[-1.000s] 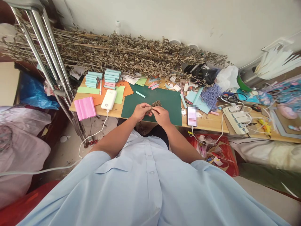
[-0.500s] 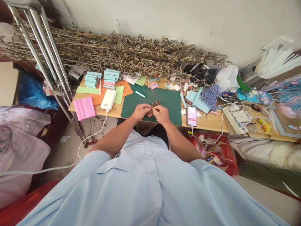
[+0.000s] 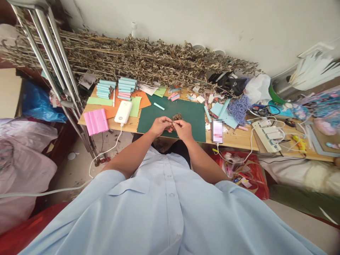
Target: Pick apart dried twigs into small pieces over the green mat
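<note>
Over the front part of a green cutting mat (image 3: 190,109), my left hand (image 3: 160,126) and my right hand (image 3: 183,129) meet, thumbs and forefingers pinched together. A small brownish clump of dried leaves (image 3: 177,116) shows at the fingertips, just beyond my right hand. Both hands are closed on bits of it, though the fingers cover most of what they pinch. Farther back on the mat, a light-blue paper roll (image 3: 159,106) lies apart from the hands, with a few pink rolls (image 3: 174,96) near the mat's back edge.
Long dried plant stalks (image 3: 148,58) lie along the wall. Left of the mat are stacked blue rolls (image 3: 126,85), a white power bank (image 3: 123,111) and pink paper (image 3: 96,122). A phone (image 3: 217,131), purple yarn (image 3: 239,106) and a power strip (image 3: 268,134) are to the right.
The view has shifted very slightly. My hands keep almost the same pinched position, with only small finger movement.
</note>
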`<state>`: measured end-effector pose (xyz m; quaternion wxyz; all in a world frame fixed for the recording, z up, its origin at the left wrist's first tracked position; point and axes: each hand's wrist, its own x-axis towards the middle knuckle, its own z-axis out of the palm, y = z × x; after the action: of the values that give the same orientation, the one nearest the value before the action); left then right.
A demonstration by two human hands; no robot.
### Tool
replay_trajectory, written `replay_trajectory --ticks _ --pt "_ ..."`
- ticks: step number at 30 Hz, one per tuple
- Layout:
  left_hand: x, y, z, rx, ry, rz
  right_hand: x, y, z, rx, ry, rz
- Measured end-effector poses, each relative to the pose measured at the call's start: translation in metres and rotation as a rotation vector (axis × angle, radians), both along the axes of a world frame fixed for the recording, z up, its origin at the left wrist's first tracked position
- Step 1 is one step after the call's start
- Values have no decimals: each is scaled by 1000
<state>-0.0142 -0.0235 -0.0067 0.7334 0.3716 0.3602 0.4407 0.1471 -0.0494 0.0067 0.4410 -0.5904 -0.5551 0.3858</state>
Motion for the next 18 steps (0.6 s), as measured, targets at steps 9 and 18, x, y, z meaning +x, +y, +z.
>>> replay_trajectory --ticks 9,18 --pt "-1 2 -5 17 -18 -11 -2 1 7 240 -333 27" --pt "0 0 2 -33 -10 22 -13 5 -6 -195 354 -199"
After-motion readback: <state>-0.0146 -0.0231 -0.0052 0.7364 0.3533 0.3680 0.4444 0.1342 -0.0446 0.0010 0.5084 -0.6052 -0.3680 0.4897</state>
